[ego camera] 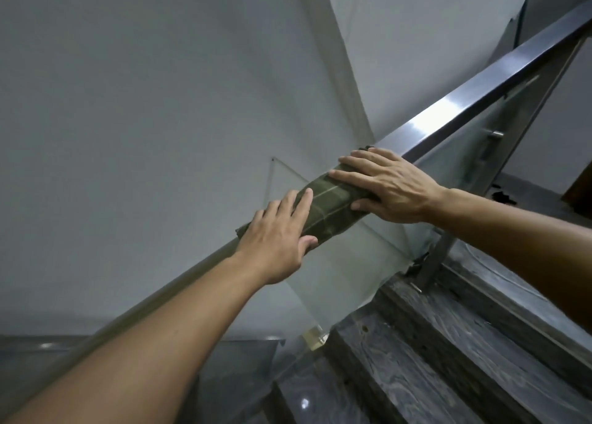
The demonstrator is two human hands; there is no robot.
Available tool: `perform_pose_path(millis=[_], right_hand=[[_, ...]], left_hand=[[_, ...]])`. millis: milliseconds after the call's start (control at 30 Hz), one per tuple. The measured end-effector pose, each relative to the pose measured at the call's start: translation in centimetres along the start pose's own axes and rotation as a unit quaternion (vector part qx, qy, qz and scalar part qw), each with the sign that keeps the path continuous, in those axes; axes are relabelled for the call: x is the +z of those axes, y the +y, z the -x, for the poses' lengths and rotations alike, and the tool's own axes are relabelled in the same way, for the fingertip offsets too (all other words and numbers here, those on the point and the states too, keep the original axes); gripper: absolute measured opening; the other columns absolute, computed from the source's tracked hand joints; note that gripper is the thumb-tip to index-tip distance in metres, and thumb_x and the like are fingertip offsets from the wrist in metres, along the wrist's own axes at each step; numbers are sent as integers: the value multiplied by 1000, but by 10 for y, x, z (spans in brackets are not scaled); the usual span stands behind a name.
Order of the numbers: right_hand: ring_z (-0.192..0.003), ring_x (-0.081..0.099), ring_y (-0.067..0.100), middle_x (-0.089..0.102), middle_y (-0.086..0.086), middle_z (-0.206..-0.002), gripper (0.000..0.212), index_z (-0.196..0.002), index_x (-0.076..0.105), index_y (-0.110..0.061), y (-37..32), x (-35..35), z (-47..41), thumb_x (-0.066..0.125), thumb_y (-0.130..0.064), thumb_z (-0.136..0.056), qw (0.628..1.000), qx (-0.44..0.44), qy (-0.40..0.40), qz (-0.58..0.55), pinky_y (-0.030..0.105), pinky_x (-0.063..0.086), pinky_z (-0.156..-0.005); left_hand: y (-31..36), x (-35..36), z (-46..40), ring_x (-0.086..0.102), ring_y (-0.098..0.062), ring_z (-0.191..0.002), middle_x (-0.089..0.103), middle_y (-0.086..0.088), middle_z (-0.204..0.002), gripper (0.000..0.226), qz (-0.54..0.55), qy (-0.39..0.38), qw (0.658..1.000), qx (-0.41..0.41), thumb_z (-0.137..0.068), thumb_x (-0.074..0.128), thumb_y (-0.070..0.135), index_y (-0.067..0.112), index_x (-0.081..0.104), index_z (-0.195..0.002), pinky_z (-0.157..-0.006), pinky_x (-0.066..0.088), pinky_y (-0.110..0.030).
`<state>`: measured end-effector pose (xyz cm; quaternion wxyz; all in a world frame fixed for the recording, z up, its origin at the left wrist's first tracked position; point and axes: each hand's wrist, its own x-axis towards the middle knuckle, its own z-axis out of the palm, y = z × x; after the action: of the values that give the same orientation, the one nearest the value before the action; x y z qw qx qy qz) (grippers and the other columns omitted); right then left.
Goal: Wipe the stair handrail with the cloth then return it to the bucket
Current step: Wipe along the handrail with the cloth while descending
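Where the pale wall [144,103] fills the upper left of the frame, I see dark stone steps [448,359] at lower right and a glass panel [346,263] between them. A metal handrail [480,87] runs from lower left to upper right. At centre, a green cloth [330,202] wraps the rail. My left hand [278,234] and right hand [390,183] press flat on the cloth, fingers spread, thumbs curled under it.
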<state>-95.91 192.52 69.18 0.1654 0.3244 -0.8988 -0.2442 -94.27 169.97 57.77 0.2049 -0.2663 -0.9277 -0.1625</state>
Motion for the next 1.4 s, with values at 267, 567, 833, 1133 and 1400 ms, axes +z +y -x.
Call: perform_pose_path(millis=[267, 567, 833, 1133, 1400], right_hand=[[-129, 46, 33, 48, 12, -143, 70, -143, 37, -16, -98, -15, -35, 42, -60, -88, 996, -58, -60, 28, 49, 38, -108], [-135, 37, 39, 31, 20, -152, 66, -149, 15, -26, -202, -6, -63, 29, -57, -92, 989, -110, -86, 57, 51, 32, -112], [-132, 40, 32, 36, 10, -151, 66, -149, 12, -32, -295, 3, -92, 25, -60, -91, 984, -150, -88, 25, 50, 33, -111], [-116, 52, 34, 49, 16, -134, 70, -148, 19, -23, -407, 12, -120, 18, -61, -89, 981, -172, -86, 21, 50, 43, -101], [-124, 45, 37, 39, 19, -144, 77, -148, 13, -15, -488, 21, -143, 25, -62, -89, 975, -205, -81, 8, 52, 37, -106]], left_hand=[[-55, 4, 97, -12, -17, -147, -12, -3, -160, 77, 26, -44, 997, -52, -96, 36, 45, 16, -12, -149, -120, 2, -42], [-101, 4, 187, -13, -20, -147, -12, -3, -160, 80, 57, -83, 980, -169, -95, 40, 44, 16, -12, -149, -119, -1, -49], [-151, 12, 275, -8, -23, -147, -8, -6, -161, 86, 60, -90, 967, -231, -92, 45, 48, 16, -11, -149, -120, 0, -49], [-213, 16, 366, 29, -27, -136, 33, -9, -146, 86, 66, -73, 954, -285, -76, 71, 41, 16, 18, -140, -118, 15, -46], [-255, 18, 434, 29, -26, -132, 34, -8, -141, 83, 69, -85, 944, -313, -76, 72, 35, 15, 21, -138, -116, 17, -43]])
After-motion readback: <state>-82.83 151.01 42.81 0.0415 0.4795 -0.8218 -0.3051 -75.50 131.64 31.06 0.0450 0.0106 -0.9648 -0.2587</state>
